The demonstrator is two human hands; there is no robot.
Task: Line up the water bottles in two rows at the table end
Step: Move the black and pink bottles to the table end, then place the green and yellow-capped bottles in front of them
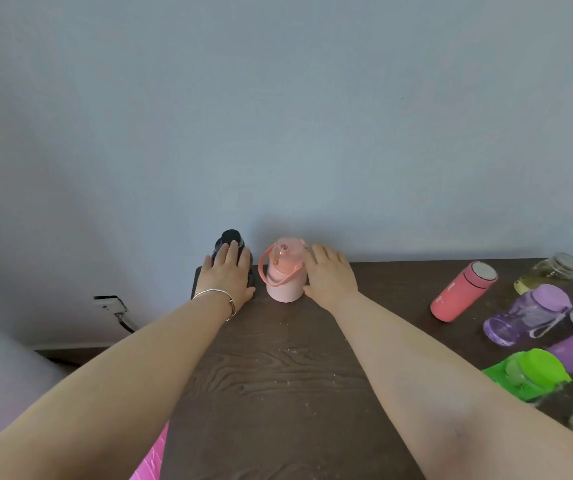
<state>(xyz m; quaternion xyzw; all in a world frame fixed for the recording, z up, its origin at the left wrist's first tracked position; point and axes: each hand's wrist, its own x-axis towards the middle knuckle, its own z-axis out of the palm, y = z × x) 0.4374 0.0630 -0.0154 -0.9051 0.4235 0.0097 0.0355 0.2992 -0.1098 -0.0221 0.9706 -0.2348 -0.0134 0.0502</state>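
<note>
Flanking squat pink bottle point(285, 271), both hands, fingers spread.

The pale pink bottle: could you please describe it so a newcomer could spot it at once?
Look to the far end of the dark wooden table, by the wall. Two bottles stand upright there; the pale pink bottle is right of the black bottle. It alone is squat, with a looping pink handle.
</note>
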